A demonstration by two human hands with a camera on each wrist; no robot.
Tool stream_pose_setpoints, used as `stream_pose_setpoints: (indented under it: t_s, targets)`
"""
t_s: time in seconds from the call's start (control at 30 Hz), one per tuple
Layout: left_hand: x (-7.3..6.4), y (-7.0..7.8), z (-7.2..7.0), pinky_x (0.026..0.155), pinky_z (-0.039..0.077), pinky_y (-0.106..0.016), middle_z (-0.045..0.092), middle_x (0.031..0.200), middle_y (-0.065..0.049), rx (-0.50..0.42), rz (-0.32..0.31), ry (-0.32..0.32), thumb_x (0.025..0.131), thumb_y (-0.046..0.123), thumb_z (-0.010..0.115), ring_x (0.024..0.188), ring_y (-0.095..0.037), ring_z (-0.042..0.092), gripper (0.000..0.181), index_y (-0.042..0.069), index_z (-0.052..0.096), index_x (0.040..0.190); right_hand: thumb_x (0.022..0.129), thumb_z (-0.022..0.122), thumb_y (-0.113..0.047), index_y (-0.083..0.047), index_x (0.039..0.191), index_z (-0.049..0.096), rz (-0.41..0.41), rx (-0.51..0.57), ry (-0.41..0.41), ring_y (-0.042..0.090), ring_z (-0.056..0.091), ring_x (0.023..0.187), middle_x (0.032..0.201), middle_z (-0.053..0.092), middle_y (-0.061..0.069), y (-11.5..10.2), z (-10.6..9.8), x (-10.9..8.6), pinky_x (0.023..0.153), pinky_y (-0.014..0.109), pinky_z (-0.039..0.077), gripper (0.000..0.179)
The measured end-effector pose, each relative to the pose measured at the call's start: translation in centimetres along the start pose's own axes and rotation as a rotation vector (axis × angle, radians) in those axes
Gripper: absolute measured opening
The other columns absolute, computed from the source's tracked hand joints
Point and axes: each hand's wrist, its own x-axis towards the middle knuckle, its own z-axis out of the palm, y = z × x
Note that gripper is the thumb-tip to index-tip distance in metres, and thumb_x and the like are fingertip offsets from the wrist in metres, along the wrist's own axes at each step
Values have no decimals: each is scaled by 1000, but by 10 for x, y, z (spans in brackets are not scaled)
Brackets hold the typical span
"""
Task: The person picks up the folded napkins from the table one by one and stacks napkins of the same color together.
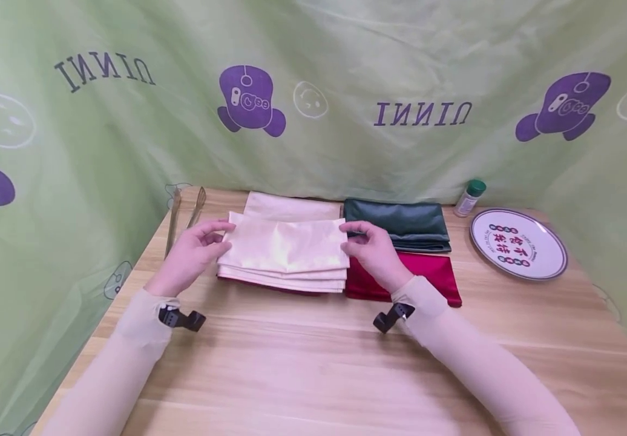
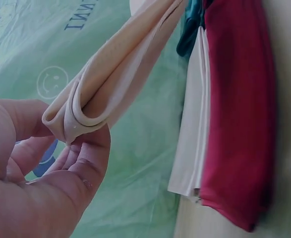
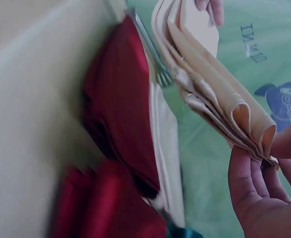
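Between both hands hangs a folded cream satin cloth (image 1: 286, 245), its layered folds showing at the ends in both wrist views. My left hand (image 1: 196, 251) pinches its left end between thumb and fingers; my right hand (image 1: 370, 248) pinches the right end the same way. In the left wrist view the cloth is raised above a folded red cloth (image 2: 239, 114), which lies on a folded white cloth (image 2: 190, 134). Most of that red cloth is hidden under the held one in the head view. Another folded red cloth (image 1: 428, 275) lies beneath my right hand.
Behind the red cloth at right lies a folded dark green cloth (image 1: 400, 219). Another cream cloth (image 1: 292, 207) is at the back. Metal tongs (image 1: 173, 221) lie at the left edge. A green-capped shaker (image 1: 469, 198) and a white plate (image 1: 542, 248) with printed characters stand at right.
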Motion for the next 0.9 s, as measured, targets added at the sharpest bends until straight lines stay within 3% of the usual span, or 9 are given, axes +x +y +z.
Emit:
stream_pose_setpoints:
  t_s: [0.2, 0.43, 0.67, 0.9]
  targets:
    - [37, 10, -1, 75, 50, -22, 54, 132, -11, -33, -22, 19, 91, 4, 66, 101, -20, 55, 40, 4, 59, 131, 86, 67, -4, -6, 122, 65, -42, -86, 60, 20, 63, 92, 120, 62, 9, -11, -8, 34, 74, 28, 50, 36]
    - [80, 5, 3, 73, 48, -19, 51, 132, -14, -97, -44, 49, 93, 0, 60, 100, -20, 54, 38, -1, 58, 131, 82, 63, 2, -1, 121, 65, -66, -48, 127, 12, 59, 75, 116, 63, 13, -15, -12, 79, 67, 25, 47, 40]
    - [108, 4, 10, 78, 46, -22, 49, 137, -13, -44, -77, 94, 91, -3, 59, 112, -26, 50, 37, 2, 61, 128, 81, 62, 4, -2, 124, 65, -22, -50, 180, 16, 54, 77, 122, 59, 12, -12, -10, 103, 66, 25, 44, 43]
    - [120, -5, 11, 68, 45, -22, 49, 135, -17, -41, -120, 112, 89, -8, 55, 112, -28, 50, 41, 2, 59, 129, 81, 60, 8, 0, 124, 64, -34, -55, 200, 20, 55, 86, 123, 59, 15, -5, 2, 121, 70, 24, 45, 44]
